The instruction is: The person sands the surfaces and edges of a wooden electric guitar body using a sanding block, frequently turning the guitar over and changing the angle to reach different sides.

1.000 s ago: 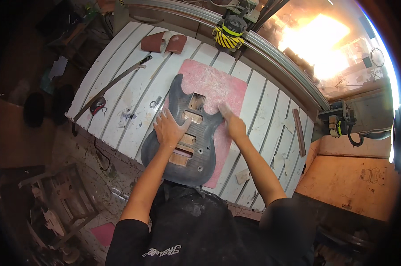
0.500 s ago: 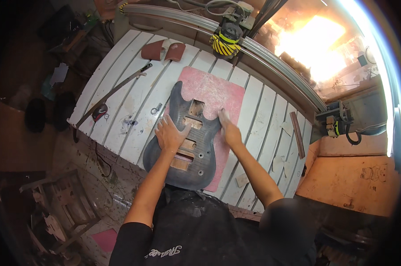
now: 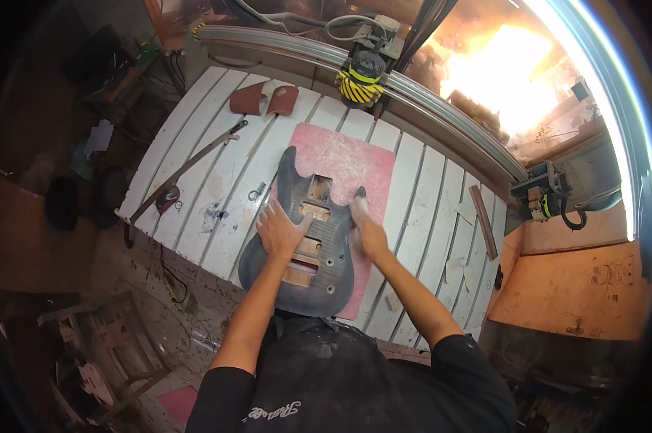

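A dark grey guitar body (image 3: 290, 289) with bare-wood cavities and several small holes lies on a pink, dust-marked mat (image 3: 347, 148). My left hand (image 3: 279, 227) rests open on its upper left part, fingers spread, pale dust on them. My right hand (image 3: 366, 227) is at the right horn's edge; its whitish fingers are blurred, and I cannot tell whether anything is in them.
The slatted white table (image 3: 427, 202) carries curved red-brown sandpaper pieces (image 3: 250, 99), a long bar (image 3: 196, 162), a small red-black object (image 3: 169, 198) and a wooden strip (image 3: 483, 224). A gantry machine head (image 3: 366, 79) hangs over its back edge; orange panels (image 3: 564, 289) are at right.
The view has shifted, so table and guitar sit lower in the picture. My right hand has moved along the horn's edge; my left hand stays on the body.
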`<state>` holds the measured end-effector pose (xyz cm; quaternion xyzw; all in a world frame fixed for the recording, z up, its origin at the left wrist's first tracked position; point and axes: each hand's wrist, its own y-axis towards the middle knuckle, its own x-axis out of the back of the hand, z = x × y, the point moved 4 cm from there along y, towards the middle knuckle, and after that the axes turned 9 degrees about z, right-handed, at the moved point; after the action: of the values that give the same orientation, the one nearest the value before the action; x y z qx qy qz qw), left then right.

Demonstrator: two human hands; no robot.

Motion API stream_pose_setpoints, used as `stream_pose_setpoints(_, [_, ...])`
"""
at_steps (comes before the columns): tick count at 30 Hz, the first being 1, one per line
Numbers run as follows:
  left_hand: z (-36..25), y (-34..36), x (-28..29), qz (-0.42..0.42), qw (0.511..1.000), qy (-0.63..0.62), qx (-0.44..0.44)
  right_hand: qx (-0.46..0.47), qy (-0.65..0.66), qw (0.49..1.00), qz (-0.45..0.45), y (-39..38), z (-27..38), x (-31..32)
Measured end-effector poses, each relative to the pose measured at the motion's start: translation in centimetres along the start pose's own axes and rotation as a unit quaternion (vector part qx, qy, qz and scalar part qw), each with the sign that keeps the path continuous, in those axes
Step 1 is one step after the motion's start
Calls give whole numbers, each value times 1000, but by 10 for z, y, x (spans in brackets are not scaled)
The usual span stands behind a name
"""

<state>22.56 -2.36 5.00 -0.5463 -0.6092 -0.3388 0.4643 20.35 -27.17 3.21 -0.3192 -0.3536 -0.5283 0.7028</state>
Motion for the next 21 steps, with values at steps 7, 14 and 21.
stream_pose_setpoints(7, [3,0,3,4,1000,-6,3,96,6,978,184,-59,47,-15])
stream_pose_setpoints(14, [18,-5,2,24,996,-29,-87,-114,22,952,283,-81,15,65])
stream_pose_setpoints(21, [59,-73,11,62,969,19,-237,-214,220,946,-104,-171,-86,89])
